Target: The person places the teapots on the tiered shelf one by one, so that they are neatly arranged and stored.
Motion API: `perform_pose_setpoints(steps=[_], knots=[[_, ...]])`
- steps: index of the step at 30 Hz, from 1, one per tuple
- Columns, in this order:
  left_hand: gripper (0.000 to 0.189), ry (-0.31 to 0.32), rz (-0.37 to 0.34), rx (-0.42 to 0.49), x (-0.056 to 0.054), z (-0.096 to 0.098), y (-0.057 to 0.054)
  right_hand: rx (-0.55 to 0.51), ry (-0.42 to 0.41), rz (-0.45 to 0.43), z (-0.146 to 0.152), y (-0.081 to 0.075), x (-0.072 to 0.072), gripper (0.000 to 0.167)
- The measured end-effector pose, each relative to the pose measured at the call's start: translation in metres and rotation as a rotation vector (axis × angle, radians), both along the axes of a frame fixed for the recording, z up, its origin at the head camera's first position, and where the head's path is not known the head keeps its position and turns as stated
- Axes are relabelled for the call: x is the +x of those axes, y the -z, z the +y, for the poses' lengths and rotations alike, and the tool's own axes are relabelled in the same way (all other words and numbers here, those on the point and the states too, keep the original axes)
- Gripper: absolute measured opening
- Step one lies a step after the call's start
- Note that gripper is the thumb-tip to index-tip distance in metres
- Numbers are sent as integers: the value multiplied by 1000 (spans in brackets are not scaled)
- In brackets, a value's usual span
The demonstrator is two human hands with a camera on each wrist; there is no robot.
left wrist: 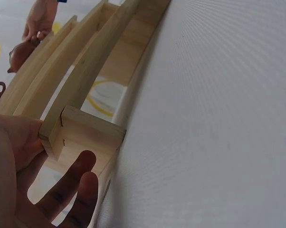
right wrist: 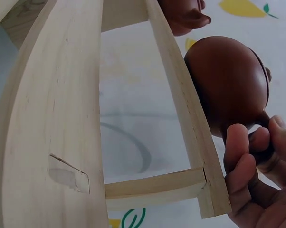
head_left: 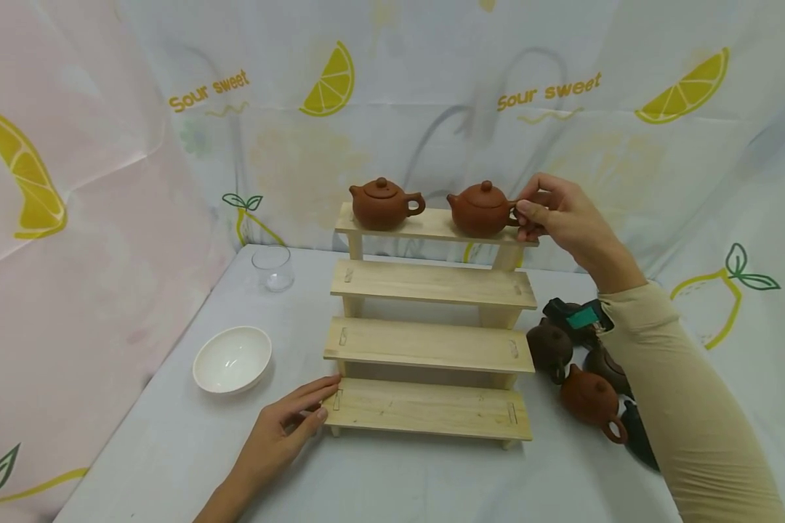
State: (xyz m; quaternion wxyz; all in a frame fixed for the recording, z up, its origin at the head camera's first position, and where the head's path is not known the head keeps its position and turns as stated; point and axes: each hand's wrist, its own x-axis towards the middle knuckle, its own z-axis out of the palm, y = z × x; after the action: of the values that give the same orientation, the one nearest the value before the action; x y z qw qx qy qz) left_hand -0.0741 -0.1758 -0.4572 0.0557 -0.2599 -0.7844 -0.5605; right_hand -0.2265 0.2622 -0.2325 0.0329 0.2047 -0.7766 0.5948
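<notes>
The left hand (head_left: 281, 428) rests relaxed fingers against the left end of a wooden stand's lowest board (head_left: 425, 408), with a white bowl (head_left: 232, 361) beyond and left of them. Farther off, the right hand (head_left: 562, 221) pinches a brown teapot's (head_left: 480, 213) handle between its fingers; the pot sits at their left on the top board (head_left: 435, 221), a second teapot (head_left: 378, 209) farther left.

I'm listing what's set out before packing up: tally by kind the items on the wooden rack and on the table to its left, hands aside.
Reddish-brown teapots: 2
White bowl: 1
Clear cup: 1
Total: 4
</notes>
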Motion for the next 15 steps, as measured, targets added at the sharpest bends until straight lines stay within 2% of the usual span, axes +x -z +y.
perform_pose_setpoints(steps=[15], knots=[[38,5,0,-7,-1,-1,4,121,44,-3,-5,0,-11,10]])
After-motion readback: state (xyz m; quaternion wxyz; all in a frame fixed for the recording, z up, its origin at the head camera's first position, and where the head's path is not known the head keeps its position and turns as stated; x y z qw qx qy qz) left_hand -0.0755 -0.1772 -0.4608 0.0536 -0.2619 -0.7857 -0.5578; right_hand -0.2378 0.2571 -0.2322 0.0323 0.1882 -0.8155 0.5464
